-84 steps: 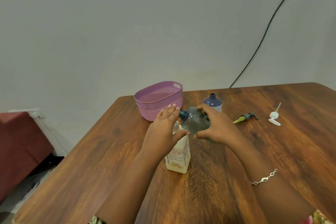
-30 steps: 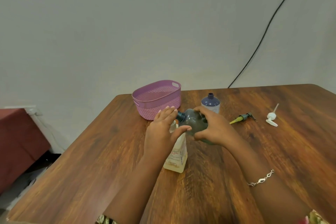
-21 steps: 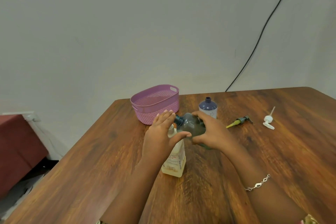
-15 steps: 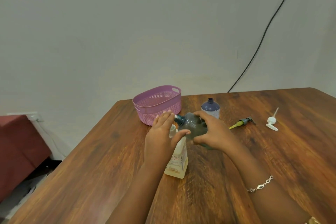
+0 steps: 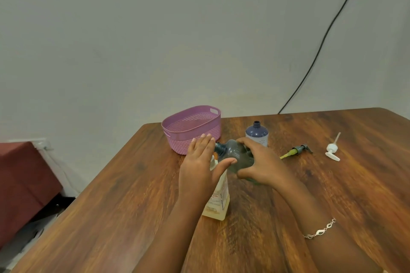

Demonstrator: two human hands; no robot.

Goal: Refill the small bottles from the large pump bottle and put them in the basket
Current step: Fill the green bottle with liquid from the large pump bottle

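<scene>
Right hand grips large grey bottle, tipped sideways, neck at top of cream bottle standing on surface. Left hand clasps cream bottle's top, hiding its mouth. Risk: necks misalign, liquid runs down side; weak clasp, cream bottle topples. Basket just behind.

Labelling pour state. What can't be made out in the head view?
- Mouth of the pale labelled bottle: hidden behind the left hand, so any flow from the grey bottle is unseen.
- Base of the grey bottle: covered by the right hand.
- Label text: blurred, too small.
- Floor of the purple basket: hidden by its near wall.
</scene>
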